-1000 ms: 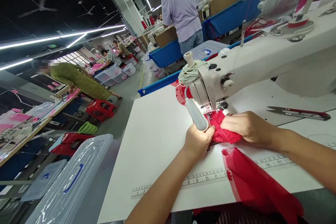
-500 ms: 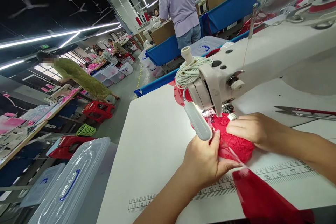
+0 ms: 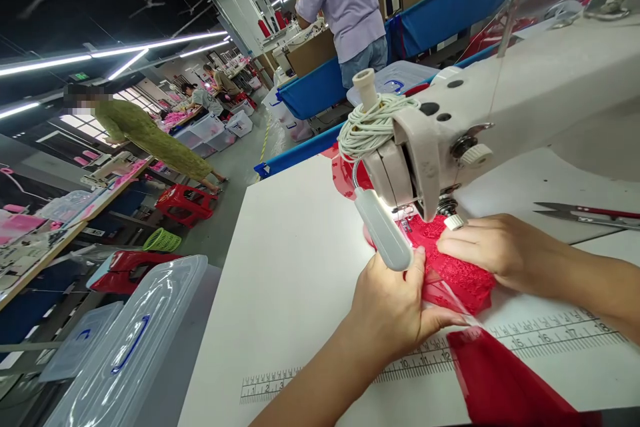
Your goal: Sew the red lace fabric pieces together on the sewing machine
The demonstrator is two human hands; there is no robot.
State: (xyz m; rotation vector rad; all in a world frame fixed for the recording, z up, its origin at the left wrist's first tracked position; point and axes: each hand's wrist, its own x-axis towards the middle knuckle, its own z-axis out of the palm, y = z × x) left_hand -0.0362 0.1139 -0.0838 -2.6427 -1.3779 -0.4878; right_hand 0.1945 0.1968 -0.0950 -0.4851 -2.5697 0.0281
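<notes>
A piece of red lace fabric point(image 3: 457, 273) lies on the white table point(image 3: 300, 280) under the head of a white sewing machine point(image 3: 500, 107). My left hand point(image 3: 395, 303) pinches the near edge of the lace, fingers closed on it, just below the machine's small lamp point(image 3: 383, 230). My right hand point(image 3: 487, 250) lies on top of the lace by the needle, fingers pressed down flat and together. A smooth red cloth point(image 3: 500, 380) trails from the lace toward me over the printed ruler point(image 3: 545, 333).
Red-handled scissors point(image 3: 585, 213) lie on the table right of the machine. Clear lidded plastic bins point(image 3: 125, 347) stand at my left below the table edge. Red stools point(image 3: 180, 203) and a green basket point(image 3: 161, 240) sit on the aisle floor. Other people work at tables beyond.
My left hand slid back toward me along the lace and now grips its near edge. More lace shows between my hands. The view tilted slightly.
</notes>
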